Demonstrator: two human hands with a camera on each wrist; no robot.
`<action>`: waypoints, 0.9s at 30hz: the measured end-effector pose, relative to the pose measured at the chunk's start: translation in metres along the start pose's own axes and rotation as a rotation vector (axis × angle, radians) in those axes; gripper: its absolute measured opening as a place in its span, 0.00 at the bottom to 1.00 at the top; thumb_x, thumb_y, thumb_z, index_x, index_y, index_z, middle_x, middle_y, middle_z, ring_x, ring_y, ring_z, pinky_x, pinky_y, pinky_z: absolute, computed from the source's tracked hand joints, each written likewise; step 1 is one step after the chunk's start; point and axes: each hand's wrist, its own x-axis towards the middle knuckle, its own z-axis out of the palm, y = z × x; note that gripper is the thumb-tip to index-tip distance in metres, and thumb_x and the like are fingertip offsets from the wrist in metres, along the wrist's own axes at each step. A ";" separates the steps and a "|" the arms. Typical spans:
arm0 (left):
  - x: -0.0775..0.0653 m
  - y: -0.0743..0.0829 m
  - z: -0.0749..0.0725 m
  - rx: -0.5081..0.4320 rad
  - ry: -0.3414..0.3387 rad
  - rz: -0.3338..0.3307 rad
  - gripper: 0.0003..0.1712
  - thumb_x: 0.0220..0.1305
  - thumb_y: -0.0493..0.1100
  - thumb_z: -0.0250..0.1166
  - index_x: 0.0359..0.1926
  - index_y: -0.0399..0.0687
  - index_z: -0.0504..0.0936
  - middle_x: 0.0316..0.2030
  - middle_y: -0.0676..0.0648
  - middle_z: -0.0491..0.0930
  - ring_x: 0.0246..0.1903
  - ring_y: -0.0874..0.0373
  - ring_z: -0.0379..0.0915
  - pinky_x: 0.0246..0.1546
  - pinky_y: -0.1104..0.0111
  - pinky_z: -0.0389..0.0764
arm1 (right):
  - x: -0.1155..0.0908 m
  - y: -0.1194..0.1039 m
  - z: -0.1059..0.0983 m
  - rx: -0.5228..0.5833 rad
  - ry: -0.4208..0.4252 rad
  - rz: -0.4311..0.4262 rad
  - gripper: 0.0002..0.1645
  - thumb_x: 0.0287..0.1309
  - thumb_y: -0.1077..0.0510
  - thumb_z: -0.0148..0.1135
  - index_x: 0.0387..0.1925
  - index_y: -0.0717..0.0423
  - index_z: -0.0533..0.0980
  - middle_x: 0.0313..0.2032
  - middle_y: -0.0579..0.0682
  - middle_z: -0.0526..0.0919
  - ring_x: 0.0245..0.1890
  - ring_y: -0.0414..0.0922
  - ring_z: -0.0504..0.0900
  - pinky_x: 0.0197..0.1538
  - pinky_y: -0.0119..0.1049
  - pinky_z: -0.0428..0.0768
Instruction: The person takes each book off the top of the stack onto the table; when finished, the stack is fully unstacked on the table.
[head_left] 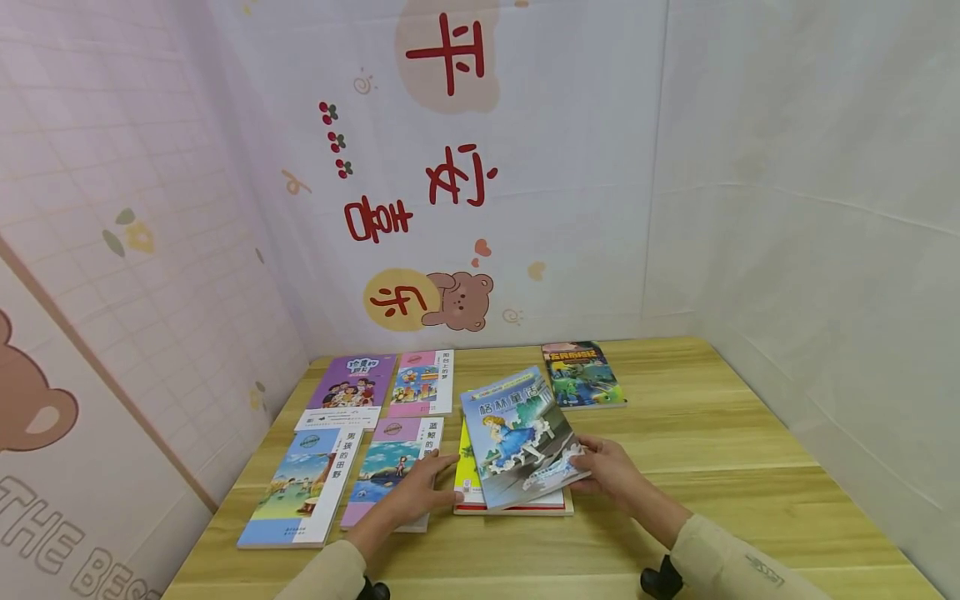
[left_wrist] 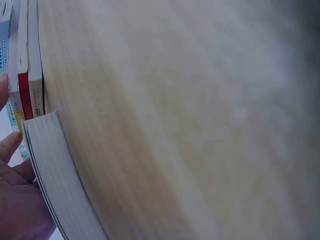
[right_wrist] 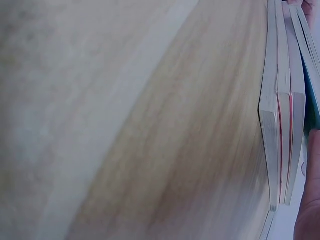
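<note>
My right hand [head_left: 611, 475] grips the right edge of a picture-cover storybook [head_left: 517, 433] showing a girl in a blue dress, thumb on the cover. That storybook lies turned over a small stack of books [head_left: 467, 471], whose yellow cover and red lower edge peek out. In the right wrist view a gap shows between it and the stacked page blocks [right_wrist: 282, 130]. At the stack's left side, my left hand [head_left: 416, 492] has its fingers spread and relaxed. It overlaps a purple-and-white book [head_left: 382, 471] with a lake scene, whose page block [left_wrist: 65, 175] shows in the left wrist view.
Left on the wooden table [head_left: 675, 517] lie a blue-and-white book [head_left: 292, 487], a purple book [head_left: 356, 379] and a pink-and-white book [head_left: 423, 383]. A dark jungle-cover book [head_left: 583, 375] lies behind the stack. Fabric walls [head_left: 570, 208] stand behind and at both sides.
</note>
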 end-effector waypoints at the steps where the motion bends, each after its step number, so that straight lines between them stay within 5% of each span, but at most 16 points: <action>1: 0.000 0.000 0.000 0.000 0.000 -0.002 0.41 0.61 0.55 0.70 0.72 0.50 0.67 0.74 0.30 0.48 0.72 0.29 0.39 0.64 0.31 0.48 | 0.000 0.000 0.000 0.007 0.003 -0.003 0.33 0.66 0.69 0.53 0.69 0.75 0.58 0.47 0.62 0.80 0.38 0.50 0.84 0.44 0.50 0.85; 27: 0.002 -0.002 0.002 -0.006 0.009 -0.011 0.43 0.60 0.57 0.71 0.72 0.51 0.68 0.74 0.30 0.48 0.72 0.28 0.38 0.63 0.30 0.48 | 0.008 -0.022 -0.013 0.057 -0.019 -0.107 0.34 0.69 0.68 0.51 0.73 0.71 0.55 0.53 0.61 0.80 0.41 0.47 0.84 0.52 0.54 0.81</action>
